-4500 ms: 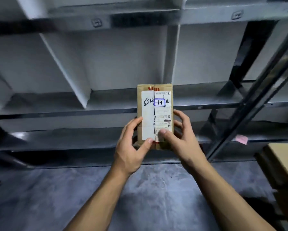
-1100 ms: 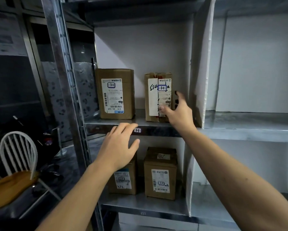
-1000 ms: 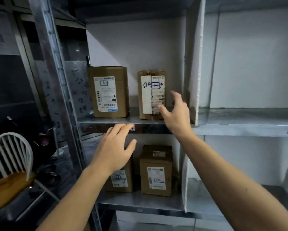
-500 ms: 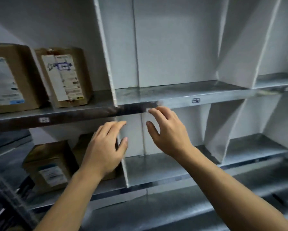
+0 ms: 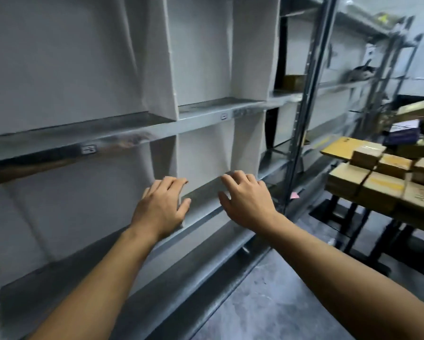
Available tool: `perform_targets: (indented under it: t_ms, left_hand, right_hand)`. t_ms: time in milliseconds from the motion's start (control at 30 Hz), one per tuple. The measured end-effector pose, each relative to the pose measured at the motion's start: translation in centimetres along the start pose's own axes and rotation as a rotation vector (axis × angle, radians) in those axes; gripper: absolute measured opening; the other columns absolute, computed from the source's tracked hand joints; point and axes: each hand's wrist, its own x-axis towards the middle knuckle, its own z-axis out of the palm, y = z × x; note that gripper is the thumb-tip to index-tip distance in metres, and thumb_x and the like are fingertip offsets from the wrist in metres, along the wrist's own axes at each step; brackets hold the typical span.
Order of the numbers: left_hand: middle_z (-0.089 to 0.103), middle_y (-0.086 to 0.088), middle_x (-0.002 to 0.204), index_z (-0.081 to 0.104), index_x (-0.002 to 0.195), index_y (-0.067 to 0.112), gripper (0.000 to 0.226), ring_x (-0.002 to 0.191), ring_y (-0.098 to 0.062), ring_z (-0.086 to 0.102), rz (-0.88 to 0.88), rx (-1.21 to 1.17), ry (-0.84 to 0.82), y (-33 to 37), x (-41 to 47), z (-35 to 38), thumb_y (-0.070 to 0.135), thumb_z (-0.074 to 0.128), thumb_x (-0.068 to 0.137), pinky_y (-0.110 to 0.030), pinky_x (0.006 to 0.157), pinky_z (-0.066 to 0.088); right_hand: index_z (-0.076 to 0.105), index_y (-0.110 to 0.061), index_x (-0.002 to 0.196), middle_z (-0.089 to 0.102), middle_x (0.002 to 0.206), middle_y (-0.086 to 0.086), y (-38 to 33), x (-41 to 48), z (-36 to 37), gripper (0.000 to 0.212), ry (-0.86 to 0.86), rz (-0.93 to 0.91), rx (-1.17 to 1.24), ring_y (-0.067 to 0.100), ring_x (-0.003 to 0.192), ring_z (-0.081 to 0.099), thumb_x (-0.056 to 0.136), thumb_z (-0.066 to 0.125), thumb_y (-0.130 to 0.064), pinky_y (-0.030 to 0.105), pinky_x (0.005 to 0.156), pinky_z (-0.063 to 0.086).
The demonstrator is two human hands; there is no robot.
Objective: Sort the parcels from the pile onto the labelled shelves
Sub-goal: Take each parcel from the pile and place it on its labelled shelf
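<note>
Grey metal shelves (image 5: 201,113) with white dividers (image 5: 160,69), left hand (image 5: 160,207) and right hand (image 5: 247,200) both loose, holding nothing, in front of a low shelf, brown parcels (image 5: 377,179) piled on a black stand (image 5: 358,225) at the right, grey floor (image 5: 267,305)

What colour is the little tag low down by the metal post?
Pink. The little tag shows best in the head view.

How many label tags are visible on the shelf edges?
2: the left label tag and the right label tag, both on the front edge of the upper shelf. Blur may hide more.
</note>
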Motion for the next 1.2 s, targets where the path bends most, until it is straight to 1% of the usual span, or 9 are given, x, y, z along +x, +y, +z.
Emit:
perform_targets:
  t_ms: [67,200,333,467,567,867,967,1100,1200]
  left_hand:
    - [0.057,0.000,0.125,0.054,0.130,0.023,0.047,0.112,-0.028,0.053,0.064,-0.032,-0.033,3.2,2.3,3.0,0.042,0.049,0.088,-0.042,0.093,0.042]
    - [0.053,0.001,0.132,0.048,0.137,0.023,0.047,0.116,-0.026,0.049,0.184,-0.078,-0.099,9.9,5.7,8.2,0.038,0.053,0.092,-0.040,0.095,0.039]
    - [0.050,0.001,0.134,0.045,0.138,0.024,0.048,0.120,-0.025,0.046,0.291,-0.085,-0.202,15.7,7.9,12.5,0.040,0.051,0.093,-0.039,0.097,0.038]
    - [0.051,0.000,0.133,0.046,0.137,0.025,0.048,0.120,-0.026,0.047,0.403,-0.107,-0.274,20.2,9.8,16.3,0.041,0.051,0.093,-0.040,0.098,0.039]
    - [0.052,-0.001,0.132,0.045,0.138,0.025,0.049,0.118,-0.026,0.048,0.459,-0.144,-0.308,23.3,11.8,18.8,0.042,0.051,0.092,-0.041,0.095,0.041]
    - [0.051,0.002,0.135,0.042,0.142,0.025,0.051,0.121,-0.020,0.047,0.628,-0.233,-0.296,31.3,21.9,26.6,0.043,0.048,0.094,-0.038,0.098,0.039]
    - [0.053,0.003,0.132,0.044,0.138,0.028,0.049,0.117,-0.021,0.050,0.669,-0.236,-0.310,33.8,25.8,29.5,0.044,0.049,0.093,-0.038,0.095,0.042]
    - [0.050,0.007,0.133,0.040,0.138,0.032,0.048,0.118,-0.019,0.048,0.716,-0.256,-0.349,37.0,29.9,33.0,0.048,0.045,0.092,-0.043,0.096,0.044]
    - [0.049,0.005,0.137,0.039,0.142,0.029,0.050,0.122,-0.019,0.046,0.774,-0.279,-0.386,39.4,31.5,35.3,0.044,0.046,0.095,-0.038,0.099,0.040]
  right_hand:
    - [0.056,-0.020,0.126,0.061,0.118,0.008,4.5,-1.7,-0.1,0.040,-0.045,0.071,-0.075,0.036,0.101,0.060,0.094,0.051,-0.043,0.042,0.075,0.046]
    - [0.049,-0.023,0.130,0.056,0.123,0.007,12.4,-5.4,-0.9,0.041,-0.170,0.222,-0.185,0.034,0.110,0.057,0.097,0.045,-0.047,0.047,0.085,0.048]
    - [0.044,-0.024,0.138,0.050,0.138,0.010,18.1,-8.7,-1.3,0.047,-0.246,0.366,-0.208,0.034,0.121,0.053,0.099,0.042,-0.049,0.046,0.091,0.047]
    - [0.046,-0.024,0.135,0.053,0.130,0.008,22.1,-11.5,-1.0,0.045,-0.289,0.498,-0.233,0.033,0.115,0.054,0.099,0.041,-0.050,0.043,0.087,0.046]
    - [0.046,-0.024,0.136,0.052,0.130,0.008,25.2,-12.9,-0.7,0.045,-0.333,0.577,-0.254,0.032,0.115,0.053,0.099,0.040,-0.049,0.042,0.085,0.045]
    - [0.044,-0.025,0.140,0.051,0.135,0.006,36.7,-10.4,1.3,0.047,-0.338,0.742,-0.295,0.030,0.122,0.050,0.100,0.041,-0.049,0.045,0.091,0.045]
    - [0.044,-0.026,0.139,0.052,0.133,0.006,40.7,-8.9,1.9,0.046,-0.336,0.787,-0.322,0.030,0.119,0.052,0.100,0.040,-0.050,0.045,0.089,0.046]
    - [0.044,-0.026,0.138,0.052,0.133,0.005,45.1,-7.9,2.7,0.045,-0.337,0.859,-0.314,0.029,0.120,0.051,0.100,0.041,-0.050,0.045,0.092,0.047]
    - [0.044,-0.026,0.139,0.052,0.133,0.005,47.6,-8.5,3.4,0.046,-0.354,0.917,-0.313,0.030,0.120,0.051,0.100,0.041,-0.049,0.045,0.091,0.045]
